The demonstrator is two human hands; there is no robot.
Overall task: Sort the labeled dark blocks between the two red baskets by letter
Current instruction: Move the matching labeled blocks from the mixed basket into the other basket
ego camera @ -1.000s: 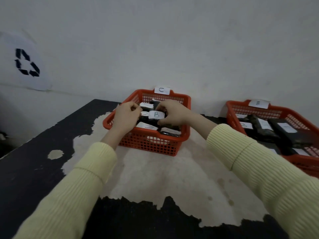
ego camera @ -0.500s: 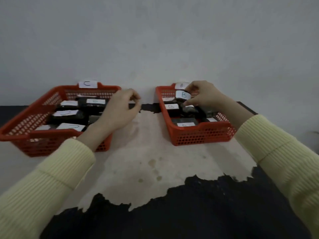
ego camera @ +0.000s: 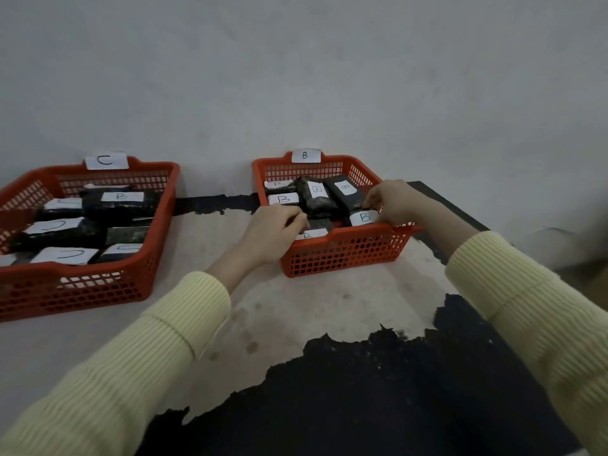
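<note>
A dark block point(ego camera: 361, 218) with a white "B" label is gripped at its near right end by the right hand point(ego camera: 393, 201), fingers closed on it, inside the right basket point(ego camera: 345, 255) at its near right corner. Its long axis cannot be told, as most of it is hidden by the hand and the basket rim. The left hand point(ego camera: 274, 230) is curled over the near left rim of that basket, fingertips among the blocks; whether anything is gripped cannot be told.

The right basket is tagged "B" point(ego camera: 305, 155) on its far rim and is filled with blocks labeled "B", several laid with long axes running away from the viewer. The left basket point(ego camera: 98, 287) is tagged "C" point(ego camera: 106, 160); blocks labeled "C" are held in it, lying mostly crosswise, and one block labeled "B" point(ego camera: 121, 201) is seen at the back, long axis left to right.
</note>
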